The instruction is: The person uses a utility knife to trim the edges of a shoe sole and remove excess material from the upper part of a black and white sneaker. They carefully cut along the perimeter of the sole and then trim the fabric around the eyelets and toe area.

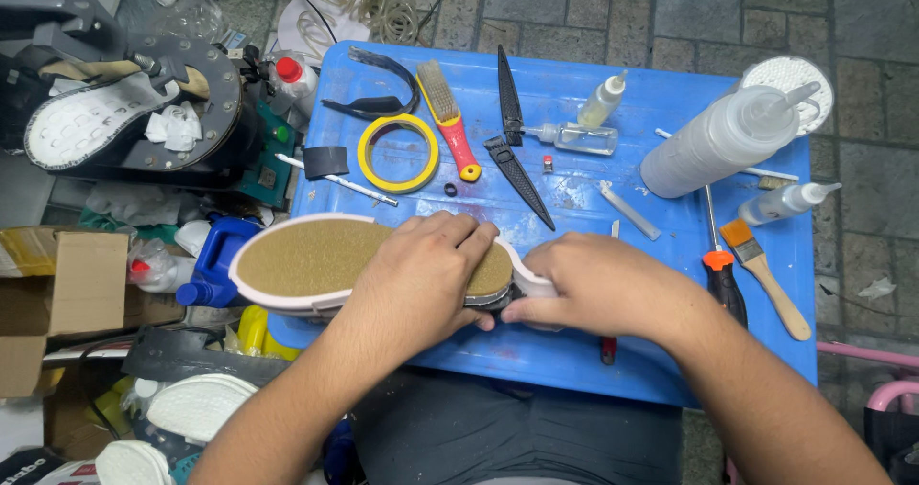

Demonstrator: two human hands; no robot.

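A shoe lies upturned on the blue table, showing a tan cork-like bottom ringed by a pale pink-white edge. My left hand lies flat across the shoe's heel part and presses down on it. My right hand grips the white rim at the heel end, fingers curled round it. Both hands touch the shoe and almost meet.
On the table lie a yellow tape ring, a red-handled brush, two black blades, glue bottles, a paintbrush and an orange-handled tool. A shoe press with a white sole stands at left, with a cardboard box below it.
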